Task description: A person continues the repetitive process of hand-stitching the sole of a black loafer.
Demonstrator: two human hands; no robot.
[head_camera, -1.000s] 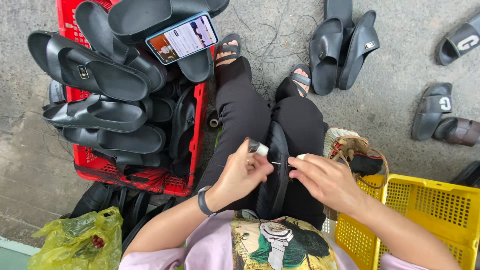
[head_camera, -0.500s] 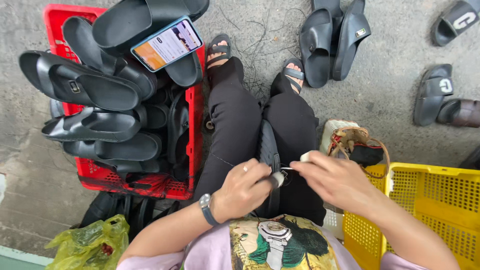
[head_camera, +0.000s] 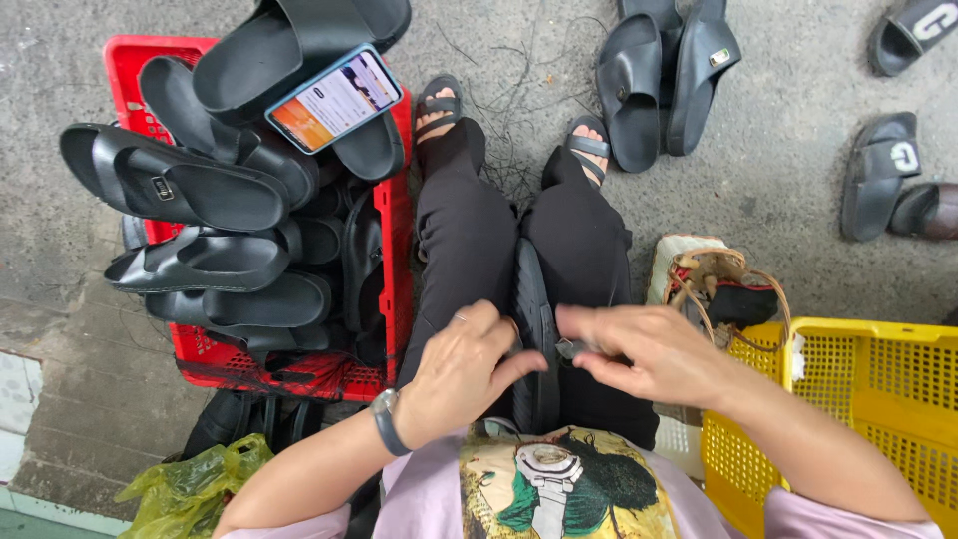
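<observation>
A black slide sandal (head_camera: pixel 534 309) stands on edge between my thighs, on my black trousers. My left hand (head_camera: pixel 464 369) wraps over its left side, thumb pressed against the sole, and a dark watch (head_camera: pixel 385 421) is on that wrist. My right hand (head_camera: pixel 654 354) is just right of the sandal. It pinches a small metallic tool (head_camera: pixel 572 348) whose tip meets the sandal's edge. What the tool does to the sandal is hidden by my fingers.
A red crate (head_camera: pixel 396 289) piled with black sandals stands at my left, with a lit phone (head_camera: pixel 334 100) lying on top. At my right are a yellow basket (head_camera: pixel 878 379) and a small woven basket (head_camera: pixel 720 284). More sandals (head_camera: pixel 664 80) lie on the concrete ahead. A green plastic bag (head_camera: pixel 190 489) is at lower left.
My hands have come down and together onto the sandal. The small white piece my left hand held up a second ago is out of sight. The camera has tilted slightly.
</observation>
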